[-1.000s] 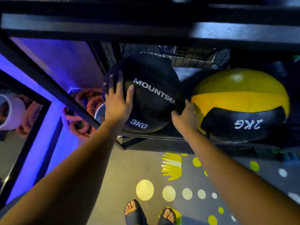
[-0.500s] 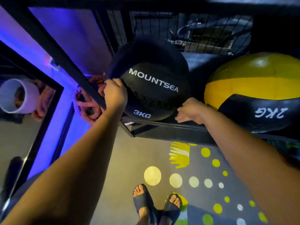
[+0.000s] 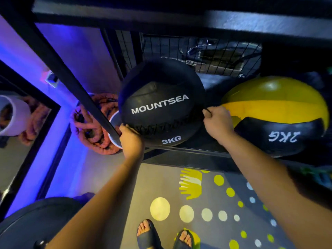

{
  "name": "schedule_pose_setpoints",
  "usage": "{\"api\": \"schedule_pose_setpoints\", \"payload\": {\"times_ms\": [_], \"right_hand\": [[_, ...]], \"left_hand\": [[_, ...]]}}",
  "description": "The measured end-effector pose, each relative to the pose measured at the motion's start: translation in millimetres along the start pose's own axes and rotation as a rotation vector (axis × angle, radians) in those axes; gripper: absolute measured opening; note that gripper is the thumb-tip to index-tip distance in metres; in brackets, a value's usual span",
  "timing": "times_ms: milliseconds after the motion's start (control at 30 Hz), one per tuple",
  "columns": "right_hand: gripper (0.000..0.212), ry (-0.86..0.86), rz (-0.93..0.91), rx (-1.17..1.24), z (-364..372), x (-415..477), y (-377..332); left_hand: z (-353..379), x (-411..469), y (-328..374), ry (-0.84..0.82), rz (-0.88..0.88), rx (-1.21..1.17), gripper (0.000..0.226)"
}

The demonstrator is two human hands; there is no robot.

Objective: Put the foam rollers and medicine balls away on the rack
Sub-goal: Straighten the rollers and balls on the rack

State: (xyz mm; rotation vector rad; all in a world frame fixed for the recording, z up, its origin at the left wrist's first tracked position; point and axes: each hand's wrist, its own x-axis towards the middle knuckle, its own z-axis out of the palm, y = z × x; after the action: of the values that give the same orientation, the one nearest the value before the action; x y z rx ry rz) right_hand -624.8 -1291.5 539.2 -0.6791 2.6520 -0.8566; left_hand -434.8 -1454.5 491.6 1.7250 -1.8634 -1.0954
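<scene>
A black medicine ball (image 3: 159, 97) marked MOUNTSEA and 3KG sits on the black rack shelf (image 3: 188, 150), at its left end. My left hand (image 3: 131, 139) grips the ball's lower left edge with curled fingers. My right hand (image 3: 218, 120) pinches a thin black lace at the ball's right side. To the right on the same shelf rests a yellow and black medicine ball (image 3: 276, 112) marked 2KG, just beyond my right hand.
A black rack post (image 3: 59, 69) slants down past the ball's left side. Coiled orange rope (image 3: 93, 126) lies on the floor behind it. Wire mesh (image 3: 197, 51) backs the shelf. A mirror (image 3: 18, 123) stands at left. A spotted mat (image 3: 197, 209) lies underfoot.
My left hand slid from the ball's upper left face to its lower left edge. My right hand rose to the ball's right side and pinched the lace. The ball's lettering has tilted.
</scene>
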Motion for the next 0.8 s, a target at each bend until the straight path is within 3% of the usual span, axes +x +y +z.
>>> {"api": "schedule_pose_setpoints", "payload": {"times_ms": [67, 200, 267, 567, 800], "right_hand": [[0.036, 0.072, 0.009, -0.017, 4, -20, 12], [0.036, 0.207, 0.210, 0.103, 13, -48, 31], [0.036, 0.209, 0.250, 0.114, 11, -48, 32], [0.032, 0.212, 0.263, 0.091, 13, -38, 19], [0.036, 0.195, 0.255, 0.075, 9, -45, 16]], "left_hand": [[4, 15, 4, -0.018, 0.060, -0.020, 0.032], [12, 42, 23, -0.167, 0.276, 0.087, 0.025], [15, 42, 29, -0.202, 0.329, 0.161, 0.036], [10, 44, 10, -0.170, 0.434, 0.426, 0.029], [10, 33, 19, -0.176, 0.388, 0.526, 0.034]]}}
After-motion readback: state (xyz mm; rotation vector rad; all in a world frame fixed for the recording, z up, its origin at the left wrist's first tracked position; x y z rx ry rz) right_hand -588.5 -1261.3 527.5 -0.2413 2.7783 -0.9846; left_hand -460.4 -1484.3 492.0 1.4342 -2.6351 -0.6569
